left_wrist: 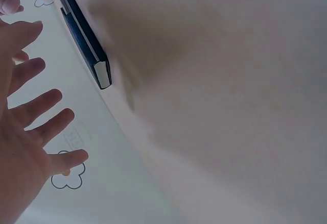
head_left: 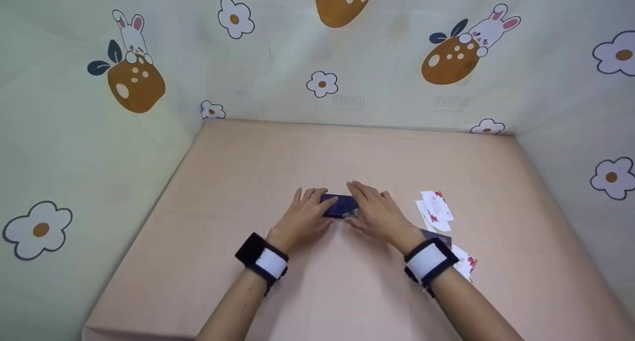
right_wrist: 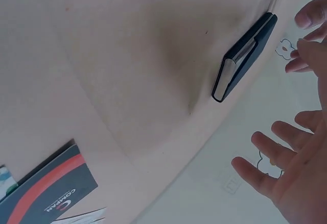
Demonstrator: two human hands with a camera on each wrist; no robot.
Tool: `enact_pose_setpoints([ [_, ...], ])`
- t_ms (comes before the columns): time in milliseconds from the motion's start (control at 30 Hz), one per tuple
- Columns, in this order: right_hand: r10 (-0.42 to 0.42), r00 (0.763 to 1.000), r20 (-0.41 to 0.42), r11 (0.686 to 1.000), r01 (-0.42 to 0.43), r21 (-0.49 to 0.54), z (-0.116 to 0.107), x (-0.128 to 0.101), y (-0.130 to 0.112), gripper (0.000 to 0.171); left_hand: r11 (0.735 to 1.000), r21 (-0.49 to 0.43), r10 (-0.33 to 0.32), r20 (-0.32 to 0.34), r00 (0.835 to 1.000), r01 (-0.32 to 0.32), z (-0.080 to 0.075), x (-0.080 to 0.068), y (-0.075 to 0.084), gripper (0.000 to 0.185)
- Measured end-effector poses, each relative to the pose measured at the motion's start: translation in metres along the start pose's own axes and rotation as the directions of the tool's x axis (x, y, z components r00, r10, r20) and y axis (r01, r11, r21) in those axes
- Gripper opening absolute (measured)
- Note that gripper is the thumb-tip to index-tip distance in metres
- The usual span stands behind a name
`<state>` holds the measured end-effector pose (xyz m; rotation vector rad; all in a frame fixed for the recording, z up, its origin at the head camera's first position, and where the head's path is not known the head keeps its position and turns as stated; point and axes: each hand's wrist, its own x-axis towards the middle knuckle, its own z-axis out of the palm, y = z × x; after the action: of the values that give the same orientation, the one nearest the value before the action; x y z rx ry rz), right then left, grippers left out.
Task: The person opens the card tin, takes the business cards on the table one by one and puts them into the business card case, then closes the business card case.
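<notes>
A dark blue card case (head_left: 341, 208) with a silvery metal part lies flat on the table between both hands. In the left wrist view the case (left_wrist: 84, 38) shows a pale narrow end. From the right wrist the case (right_wrist: 245, 58) also lies shut on the cloth. My left hand (head_left: 305, 213) hovers at its left end, fingers loosely spread. My right hand (head_left: 379, 212) is at its right end, fingers extended. Both wrist views show gaps between the fingers and the case. Neither hand grips it.
Right of the hands lie white cards with red flowers (head_left: 437, 206) and a dark card with a red stripe (right_wrist: 53, 185). Another flowered card (head_left: 465, 262) is partly behind the right wrist. A patterned wall covering (head_left: 278, 58) encloses the pink tablecloth (head_left: 258, 162).
</notes>
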<state>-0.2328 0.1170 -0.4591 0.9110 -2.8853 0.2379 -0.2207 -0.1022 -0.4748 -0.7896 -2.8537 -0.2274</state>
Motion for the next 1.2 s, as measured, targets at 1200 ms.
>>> enact_pose_setpoints([
  [1200,-0.014,0.990,0.139,0.999,0.007,0.053,0.017,0.025,-0.016,0.057,0.999,0.019,-0.027,0.095,0.995,0.026,0.009,0.002,-0.004,0.059],
])
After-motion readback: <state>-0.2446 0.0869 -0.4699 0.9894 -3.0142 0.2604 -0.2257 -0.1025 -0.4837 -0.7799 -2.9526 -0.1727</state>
